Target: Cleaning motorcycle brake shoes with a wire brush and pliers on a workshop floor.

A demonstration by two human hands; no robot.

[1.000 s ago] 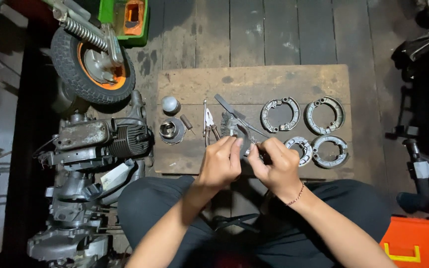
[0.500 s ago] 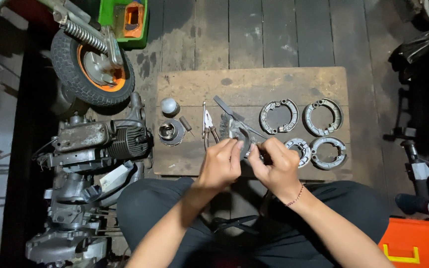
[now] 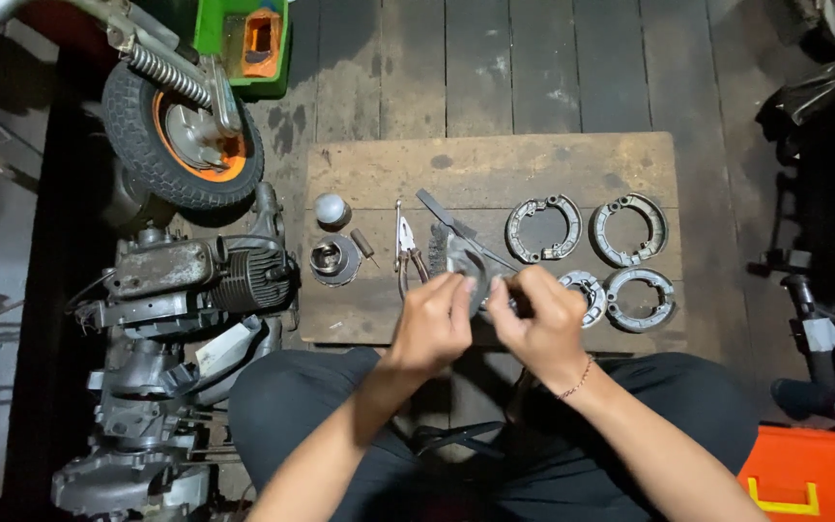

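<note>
Hands barely moved since earlier frame, same spot over wooden board [image 3: 495, 169]. Left hand [image 3: 432, 329] and right hand [image 3: 538, 324] both closed on small grey metal part [image 3: 468, 263], near pliers [image 3: 405, 237]. Step looks like fiddling with part. Next move needs steady, firm grip.
</note>
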